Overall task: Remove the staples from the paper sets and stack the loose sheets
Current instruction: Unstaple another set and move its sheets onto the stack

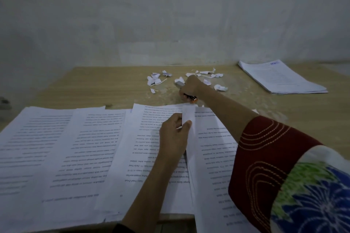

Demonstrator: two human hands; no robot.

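Looking down from the head view, we find the left hand (175, 134) pinching the lifted sheet edge (188, 115) between thumb and curled fingers. The rest of the paper set (144, 157) lies flat beneath and to either side of those fingers. The right hand (190, 88) reaches beyond them, its fingers closed round a small dark tool (192, 98) with an orange end, which we take to be the staple remover. We cannot tell whether a staple sits in it. Our worry is tearing: if the pinched edge is pulled while a staple holds the sheets, the corner could rip, and the torn scraps (155, 80) lying just beyond and beside the right fingers suggest how easily that happens. A freed staple could also drop among those scraps or onto the pages. The red sleeve (265, 157) and forearm lie across the page to the right of the left fingers, so drawing the arm back could drag or crease it. The stack of loose sheets (280, 78) rests well to the right of the right fingers, on the wooden table (94, 85). More printed sheets (37, 147) spread to the left of the left fingers. The scraps clutter the space where the right hand works.
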